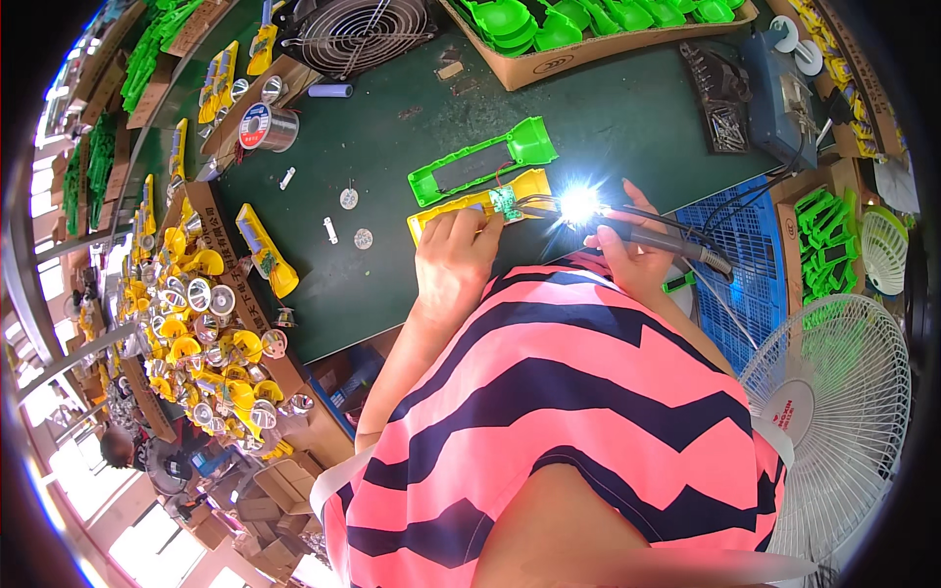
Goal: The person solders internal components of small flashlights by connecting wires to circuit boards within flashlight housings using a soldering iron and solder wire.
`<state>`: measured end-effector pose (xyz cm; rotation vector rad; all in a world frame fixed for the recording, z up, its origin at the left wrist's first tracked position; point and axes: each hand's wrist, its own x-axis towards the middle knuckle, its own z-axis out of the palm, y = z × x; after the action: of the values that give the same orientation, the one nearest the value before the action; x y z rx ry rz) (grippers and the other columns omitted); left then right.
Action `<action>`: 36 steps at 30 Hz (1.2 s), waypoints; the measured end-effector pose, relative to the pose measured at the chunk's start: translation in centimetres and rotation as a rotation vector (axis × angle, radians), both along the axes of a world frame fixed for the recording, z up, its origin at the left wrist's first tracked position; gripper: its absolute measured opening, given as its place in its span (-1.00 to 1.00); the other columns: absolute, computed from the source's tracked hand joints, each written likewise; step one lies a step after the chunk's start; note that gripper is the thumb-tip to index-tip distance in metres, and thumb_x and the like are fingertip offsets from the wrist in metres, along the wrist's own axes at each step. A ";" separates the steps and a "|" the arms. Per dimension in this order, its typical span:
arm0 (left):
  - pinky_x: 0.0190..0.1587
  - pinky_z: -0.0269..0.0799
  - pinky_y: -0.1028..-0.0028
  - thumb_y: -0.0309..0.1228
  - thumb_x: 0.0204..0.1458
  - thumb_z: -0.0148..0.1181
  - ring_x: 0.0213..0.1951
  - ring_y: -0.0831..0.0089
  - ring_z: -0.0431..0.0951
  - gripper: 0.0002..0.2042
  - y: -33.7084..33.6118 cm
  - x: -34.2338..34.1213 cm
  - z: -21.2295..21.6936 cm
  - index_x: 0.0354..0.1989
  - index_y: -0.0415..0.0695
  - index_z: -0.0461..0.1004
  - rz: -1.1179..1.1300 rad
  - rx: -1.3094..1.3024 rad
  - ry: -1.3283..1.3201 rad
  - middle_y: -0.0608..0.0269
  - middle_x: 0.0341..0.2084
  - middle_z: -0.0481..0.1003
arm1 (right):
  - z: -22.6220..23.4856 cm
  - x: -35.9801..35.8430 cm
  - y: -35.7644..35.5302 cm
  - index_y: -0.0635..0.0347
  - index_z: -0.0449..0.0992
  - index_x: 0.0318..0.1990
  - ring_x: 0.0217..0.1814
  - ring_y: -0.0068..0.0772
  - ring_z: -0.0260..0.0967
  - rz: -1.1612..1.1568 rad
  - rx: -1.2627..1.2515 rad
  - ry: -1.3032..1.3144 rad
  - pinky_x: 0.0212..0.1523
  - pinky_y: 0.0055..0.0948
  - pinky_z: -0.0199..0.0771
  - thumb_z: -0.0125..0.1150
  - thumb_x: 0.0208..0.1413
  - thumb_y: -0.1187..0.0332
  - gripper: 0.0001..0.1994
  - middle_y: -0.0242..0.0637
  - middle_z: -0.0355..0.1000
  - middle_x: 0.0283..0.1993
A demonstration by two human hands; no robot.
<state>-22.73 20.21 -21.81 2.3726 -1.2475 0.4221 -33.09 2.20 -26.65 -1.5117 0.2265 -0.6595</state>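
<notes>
My left hand [456, 260] curls its fingers over a yellow flashlight housing half [534, 183], pressing it near the table edge. A small green circuit board [506, 202] with thin wires sits at the housing's right part. My right hand [642, 260] grips a dark rod-shaped handle [652, 238] with a cord, which looks like a soldering iron. Between the hands a lamp [580, 204] glows white, and its glare hides the tool's tip and what lies there. Just beyond the yellow piece rests a green housing half [482, 160], its black inside facing up.
A solder wire spool [267, 127] stands at the left, near another yellow housing [265, 251]. Yellow lamp heads [211, 328] fill a carton at left. A carton of green shells [608, 49] and a black fan [358, 34] are at the back. Right: blue box [779, 98], white fan [833, 392].
</notes>
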 end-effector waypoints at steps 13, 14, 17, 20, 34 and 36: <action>-0.44 0.32 0.46 -0.54 -0.38 0.13 -0.52 0.41 0.38 -0.76 0.2 0.2 0.4 -0.42 -0.17 0.50 -0.049 0.070 -0.027 0.29 -0.61 0.28 | -0.1 0.5 0.1 0.24 0.41 -0.34 -0.49 -0.65 0.39 0.019 -0.101 -0.006 0.18 -0.08 -0.01 0.17 -0.15 0.54 -0.84 -0.44 0.43 -0.67; -0.44 0.32 0.46 -0.54 -0.38 0.13 -0.52 0.41 0.38 -0.76 0.2 0.2 0.4 -0.42 -0.17 0.50 -0.049 0.071 -0.026 0.29 -0.61 0.28 | 0.2 0.7 -0.3 0.25 0.41 -0.34 -0.49 -0.65 0.39 0.022 -0.222 -0.034 0.18 -0.09 -0.01 0.17 -0.15 0.54 -0.84 -0.44 0.43 -0.67; -0.45 0.32 0.46 -0.54 -0.38 0.14 -0.52 0.40 0.38 -0.77 0.2 0.3 0.3 -0.42 -0.15 0.51 -0.034 0.059 -0.010 0.29 -0.59 0.29 | -0.1 0.5 0.0 0.27 0.40 -0.33 -0.49 -0.67 0.40 0.023 -0.141 -0.008 0.21 -0.13 -0.04 0.16 -0.14 0.55 -0.84 -0.41 0.43 -0.67; -0.47 0.32 0.45 -0.54 -0.39 0.16 -0.51 0.39 0.39 -0.77 0.2 0.3 0.3 -0.43 -0.13 0.52 -0.017 0.023 0.025 0.29 -0.58 0.31 | 0.0 0.7 0.0 0.27 0.39 -0.32 -0.49 -0.68 0.40 0.015 -0.122 -0.002 0.22 -0.14 -0.05 0.16 -0.13 0.55 -0.83 -0.40 0.43 -0.68; -0.52 0.31 0.46 -0.55 -0.39 0.20 -0.54 0.40 0.39 -0.79 0.2 0.3 0.1 -0.46 -0.10 0.53 0.006 0.027 0.022 0.31 -0.60 0.30 | -0.3 -0.1 0.3 0.39 0.33 -0.25 -0.43 -0.43 0.46 0.063 0.153 0.006 -0.47 -0.61 0.48 0.13 -0.15 0.69 -0.76 0.08 0.11 0.08; -0.52 0.31 0.46 -0.55 -0.39 0.20 -0.54 0.40 0.39 -0.79 0.1 0.3 0.1 -0.46 -0.10 0.53 0.005 0.030 0.016 0.31 -0.61 0.29 | -0.2 0.0 0.7 0.36 0.33 -0.24 -0.44 -0.44 0.46 0.044 0.247 0.005 -0.46 -0.61 0.47 0.12 -0.16 0.72 -0.74 0.08 0.15 0.05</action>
<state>-22.42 20.35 -21.74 2.4001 -1.2500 0.3876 -33.09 2.94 -26.89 -1.2778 0.2680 -0.5708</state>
